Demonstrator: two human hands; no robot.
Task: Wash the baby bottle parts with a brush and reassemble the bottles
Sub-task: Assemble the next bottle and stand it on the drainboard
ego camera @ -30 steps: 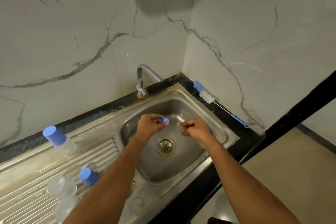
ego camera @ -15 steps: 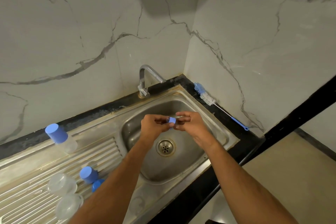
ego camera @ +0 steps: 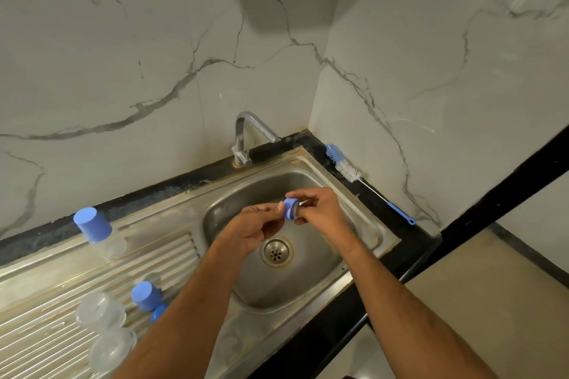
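While both hands meet over the sink basin point(ego camera: 308, 283), the right hand point(ego camera: 320, 209) and the left hand point(ego camera: 255, 229) share a small blue ring point(ego camera: 291, 208). The right fingers are curled closed round the ring's far side, with a bit of clear plastic showing there, and the left thumb and fingertips pinch its near edge. The ring hangs above the drain point(ego camera: 276, 252), below the spout of the tap point(ego camera: 246, 135).

On the black ledge by the right wall lies a bottle brush point(ego camera: 348, 169) with a blue handle, touched by neither hand. On the ribbed draining board point(ego camera: 37, 332) to the left, one bottle with a blue cap point(ego camera: 98, 232) stands near the back wall. Nearer the person, a loose blue cap point(ego camera: 146, 295) sits beside two clear bottle pieces point(ego camera: 100, 312), with another blue piece point(ego camera: 160, 312) partly hidden behind the left forearm.
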